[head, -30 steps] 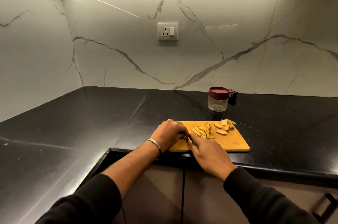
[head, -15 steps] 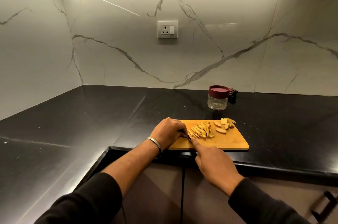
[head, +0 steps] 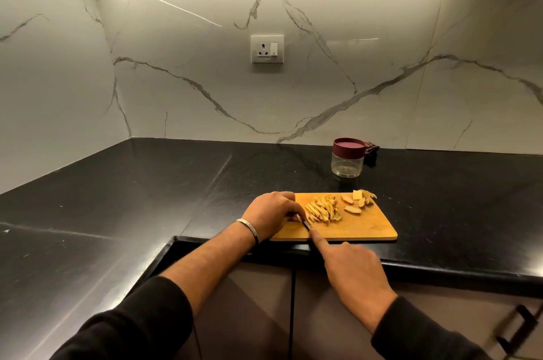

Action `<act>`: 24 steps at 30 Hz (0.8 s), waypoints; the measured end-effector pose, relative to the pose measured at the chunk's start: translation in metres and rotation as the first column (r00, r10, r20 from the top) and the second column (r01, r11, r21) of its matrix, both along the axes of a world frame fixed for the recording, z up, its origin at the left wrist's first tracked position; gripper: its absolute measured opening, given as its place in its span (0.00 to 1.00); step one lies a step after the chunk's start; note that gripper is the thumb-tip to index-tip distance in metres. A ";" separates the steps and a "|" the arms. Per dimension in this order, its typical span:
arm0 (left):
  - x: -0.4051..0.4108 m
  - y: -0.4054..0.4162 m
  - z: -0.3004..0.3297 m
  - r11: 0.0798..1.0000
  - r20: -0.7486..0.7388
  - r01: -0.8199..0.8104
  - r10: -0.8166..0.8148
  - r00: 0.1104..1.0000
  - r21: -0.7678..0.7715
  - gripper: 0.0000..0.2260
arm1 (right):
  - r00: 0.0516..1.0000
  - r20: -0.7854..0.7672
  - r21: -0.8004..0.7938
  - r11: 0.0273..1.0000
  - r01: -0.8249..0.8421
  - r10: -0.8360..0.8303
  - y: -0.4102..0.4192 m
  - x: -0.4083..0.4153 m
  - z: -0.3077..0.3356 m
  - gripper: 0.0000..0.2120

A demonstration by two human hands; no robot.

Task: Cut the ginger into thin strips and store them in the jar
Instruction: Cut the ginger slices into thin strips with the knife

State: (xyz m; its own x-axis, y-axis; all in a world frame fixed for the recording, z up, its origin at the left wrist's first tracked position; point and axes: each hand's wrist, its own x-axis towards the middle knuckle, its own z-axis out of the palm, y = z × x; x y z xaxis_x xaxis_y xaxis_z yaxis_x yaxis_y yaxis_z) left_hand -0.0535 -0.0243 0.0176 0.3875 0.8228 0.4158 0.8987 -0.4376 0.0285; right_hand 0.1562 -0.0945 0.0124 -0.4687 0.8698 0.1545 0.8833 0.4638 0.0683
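Nearest the camera, two black sleeves (head: 138, 321) run in from the bottom edge, both cut off by it. The right hand (head: 354, 274) hovers over the front lip of the black tabletop (head: 117, 189), its index finger stretched out along the back of a knife (head: 305, 224). The other fingers curl under the palm and are hidden, as is the handle, so the grip itself cannot be made out. Only a short, dark stretch of blade shows, pointing away and to the left towards the left hand.

The left hand (head: 271, 212), a bracelet (head: 249, 229) at its wrist, lies on the left end of the wooden cutting board (head: 364, 227). Its fingers (head: 293, 208) are bunched together and bent down at the blade's tip. What they press on is covered, too small to tell.

Just right of them lies a heap of ginger strips (head: 321, 209), thin and pale yellow, most with their long axes running front to back, a few slanted. Farther right, near the board's far corner, sit uncut ginger slices (head: 354, 204), flat on the wood.

Beyond the board, well apart from it, the jar (head: 347, 158) stands upright with its maroon lid on. A dark object (head: 370, 150) behind it is mostly hidden. On the marble wall is a socket (head: 266, 48).
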 end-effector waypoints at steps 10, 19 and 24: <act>-0.003 -0.002 -0.013 0.994 0.199 -0.024 0.003 0.980 0.103 0.06 | 0.934 -0.357 -0.123 0.991 -0.057 0.009 0.008 0.005 -0.007 0.27; -0.005 -0.001 -0.013 0.994 0.175 0.015 -0.034 0.984 0.108 0.05 | 0.869 -0.494 -0.229 0.964 -0.134 0.003 0.019 -0.013 0.003 0.25; -0.006 0.002 -0.012 0.993 0.135 0.034 -0.049 0.990 0.116 0.05 | 0.875 -0.483 -0.246 0.958 -0.147 0.011 0.029 -0.016 0.008 0.26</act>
